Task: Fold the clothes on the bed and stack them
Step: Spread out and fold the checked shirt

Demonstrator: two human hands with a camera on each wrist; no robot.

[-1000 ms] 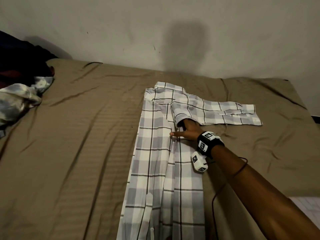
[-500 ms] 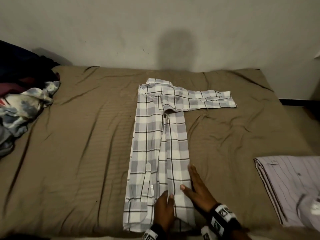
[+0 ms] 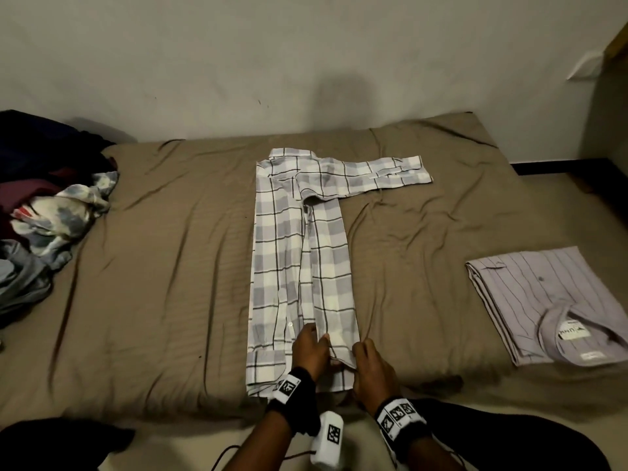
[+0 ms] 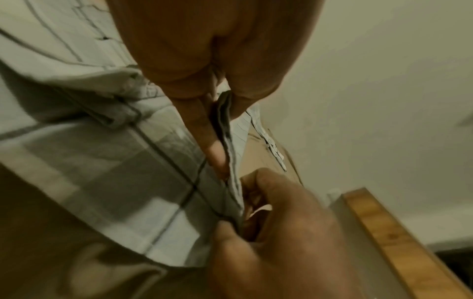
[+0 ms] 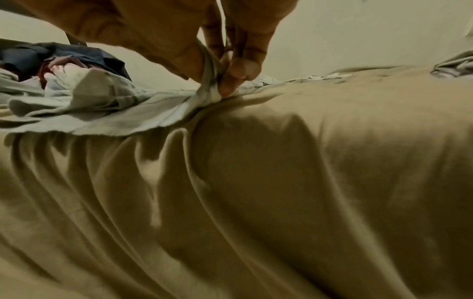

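Note:
A grey-and-white plaid shirt (image 3: pixel 299 266) lies lengthwise on the bed's middle, both sides folded inward, one sleeve stretched to the right near the collar. At its near end my left hand (image 3: pixel 316 341) and right hand (image 3: pixel 362 351) both pinch the right-hand flap by its lower hem. In the left wrist view my left hand (image 4: pixel 222 125) nips the plaid edge (image 4: pixel 128 172), with the right hand (image 4: pixel 276 232) gripping just below. The right wrist view shows my right hand (image 5: pixel 222 81) pinching a bunch of the shirt (image 5: pixel 115 113) off the sheet.
A folded lilac striped shirt (image 3: pixel 543 300) lies at the bed's right. A pile of unfolded clothes (image 3: pixel 51 215) sits at the left end. The brown sheet (image 3: pixel 153 283) is wrinkled. The wall runs along the far side, and the bed's near edge is at my wrists.
My right hand left the sleeve's armpit and came down to the hem. The left hand joined it. The right hand's flat fingers have now closed on the flap's edge.

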